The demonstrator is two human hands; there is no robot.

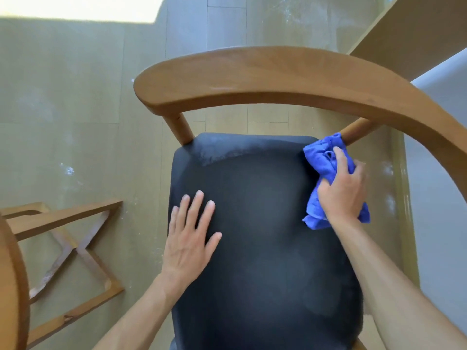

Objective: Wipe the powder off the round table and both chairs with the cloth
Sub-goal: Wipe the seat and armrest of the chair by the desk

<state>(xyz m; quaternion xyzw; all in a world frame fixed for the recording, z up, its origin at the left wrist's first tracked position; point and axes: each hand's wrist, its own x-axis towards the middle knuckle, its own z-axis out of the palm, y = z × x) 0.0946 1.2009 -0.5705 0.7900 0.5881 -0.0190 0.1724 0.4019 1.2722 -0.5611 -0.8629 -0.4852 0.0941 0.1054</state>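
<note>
A chair with a black padded seat (265,223) and a curved wooden backrest (252,74) fills the view below me. Pale powder (222,150) smears the seat's far edge. My right hand (341,188) grips a bunched blue cloth (323,157) at the seat's far right corner, against the right wooden back post (358,130). My left hand (192,233) lies flat on the left part of the seat, fingers straight and spread.
The round table's wooden rim (12,274) curves along the left edge, with its crossed wooden base (75,246) on the floor. Powder flecks (68,170) dot the pale floor. A white wall (439,198) and a wooden panel (414,34) stand at the right.
</note>
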